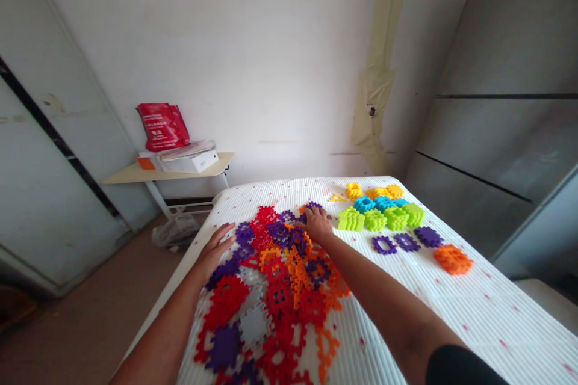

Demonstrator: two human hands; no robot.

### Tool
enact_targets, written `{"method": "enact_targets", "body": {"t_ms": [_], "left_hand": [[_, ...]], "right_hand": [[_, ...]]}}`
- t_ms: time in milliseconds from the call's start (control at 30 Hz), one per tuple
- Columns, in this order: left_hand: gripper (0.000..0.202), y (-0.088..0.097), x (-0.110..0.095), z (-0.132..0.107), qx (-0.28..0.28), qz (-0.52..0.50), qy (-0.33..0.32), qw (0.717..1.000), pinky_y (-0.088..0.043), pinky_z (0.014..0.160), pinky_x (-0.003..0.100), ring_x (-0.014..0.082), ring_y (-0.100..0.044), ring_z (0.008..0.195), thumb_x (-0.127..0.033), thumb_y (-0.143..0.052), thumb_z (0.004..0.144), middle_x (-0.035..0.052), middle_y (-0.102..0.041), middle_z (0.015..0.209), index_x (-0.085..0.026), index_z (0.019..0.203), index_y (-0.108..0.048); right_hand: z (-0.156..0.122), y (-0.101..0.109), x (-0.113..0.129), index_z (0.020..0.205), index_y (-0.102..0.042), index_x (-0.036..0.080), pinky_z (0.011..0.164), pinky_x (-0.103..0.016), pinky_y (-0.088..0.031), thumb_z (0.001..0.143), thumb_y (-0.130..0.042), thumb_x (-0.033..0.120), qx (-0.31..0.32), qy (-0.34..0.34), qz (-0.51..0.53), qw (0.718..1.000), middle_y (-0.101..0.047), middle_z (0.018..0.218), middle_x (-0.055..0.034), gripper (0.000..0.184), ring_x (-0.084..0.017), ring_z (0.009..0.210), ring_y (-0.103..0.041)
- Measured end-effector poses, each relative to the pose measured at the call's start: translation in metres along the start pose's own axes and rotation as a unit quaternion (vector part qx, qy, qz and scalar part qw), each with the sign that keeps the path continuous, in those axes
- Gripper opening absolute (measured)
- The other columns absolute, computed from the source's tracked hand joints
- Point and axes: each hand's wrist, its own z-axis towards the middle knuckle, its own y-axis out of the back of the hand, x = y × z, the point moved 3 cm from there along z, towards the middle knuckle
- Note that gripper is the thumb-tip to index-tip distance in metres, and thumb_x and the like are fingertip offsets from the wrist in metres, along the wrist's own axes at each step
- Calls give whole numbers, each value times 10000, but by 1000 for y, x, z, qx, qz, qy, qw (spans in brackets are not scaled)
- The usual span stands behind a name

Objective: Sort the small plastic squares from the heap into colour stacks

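A loose pile of flat interlocking plastic tiles (275, 289), red, purple, orange and grey, lies on a white ribbed table (451, 313). My left hand (215, 248) rests flat at the pile's left edge, fingers stretched out over purple tiles. My right hand (317, 222) reaches to the pile's far end, its fingers curled down onto a purple tile (311, 207); whether it grips the tile is hidden. Beyond it stand sorted stacks: lime green (382, 218), blue (378, 203), yellow (370, 191), an orange stack (453, 258) and flat purple pieces (406, 242).
A small beige side table (135, 175) stands at the far left against the wall, bearing a white box (192, 161) and a red bag (163, 125). A plastic bag (174, 231) lies on the floor under it. Grey panels close in on both sides.
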Motion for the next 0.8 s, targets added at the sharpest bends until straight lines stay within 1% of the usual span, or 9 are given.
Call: {"method": "enact_targets", "body": {"t_ms": [67,133,233,333,367,433,600,700,800], "left_hand": [[602,-8,-2,10,20,11,-9,1000,-271,1087,394,248,-364,1317,-536,-537,702,87,-457,1396,-219,1213,-572],[627,-16,-4,17,37,18,-19,999,-278,1083,400,250,-414,1281,-540,-555,682,98,-507,1350,-197,1206,-579],[634,-25,-8,19,57,27,-36,997,-290,1076,390,248,-466,1233,-536,-579,662,102,-560,1290,-169,1179,-599],[575,-27,-10,15,52,35,-34,997,-298,1071,391,256,-495,1198,-529,-597,649,95,-598,1240,-175,1099,-646],[544,-26,-10,13,47,37,-30,998,-305,1066,392,259,-508,1182,-531,-594,650,92,-613,1217,-179,1058,-664],[496,-24,-10,8,34,38,-18,999,-330,1048,385,259,-538,1142,-538,-579,660,86,-643,1165,-180,985,-688],[491,-21,-10,0,7,19,16,1000,-422,947,365,257,-616,994,-554,-546,688,79,-708,993,-154,934,-690],[486,-20,-10,-2,2,3,25,1000,-448,899,355,258,-633,941,-553,-572,669,69,-723,921,-144,901,-694],[481,-20,-8,-2,-4,-12,27,1000,-460,870,338,254,-641,913,-547,-595,654,64,-727,889,-135,881,-698]], "right_hand": [[-4,0,0,1221,-525,251,933,-430,-328,857,-472,539,-3,35,9,999,-523,1264,-94,468,-280,1179,-388],[-8,0,0,1177,-563,254,906,-397,-353,847,-513,505,-1,72,31,997,-573,1201,-73,418,-261,1134,-427],[-13,1,2,1073,-628,238,882,-359,-375,809,-590,429,-6,118,86,989,-624,1098,-53,328,-236,1069,-471],[-20,0,8,955,-667,203,897,-328,-383,769,-633,269,-9,166,157,973,-652,1002,-38,200,-208,1027,-502],[-23,0,11,934,-670,199,901,-321,-387,754,-633,218,-7,181,181,967,-657,980,-30,185,-201,1016,-511],[-30,0,16,924,-670,198,898,-319,-398,718,-630,152,-1,204,226,952,-659,955,-17,214,-196,997,-528],[-54,4,24,935,-671,197,870,-311,-425,672,-633,110,31,239,309,920,-655,959,-21,280,-181,953,-565],[-70,13,29,913,-677,197,824,-292,-440,678,-630,118,27,259,329,908,-659,915,-21,252,-167,906,-573],[-86,27,35,873,-675,194,803,-281,-440,709,-607,134,12,298,339,893,-669,860,-18,188,-152,845,-586]]}}
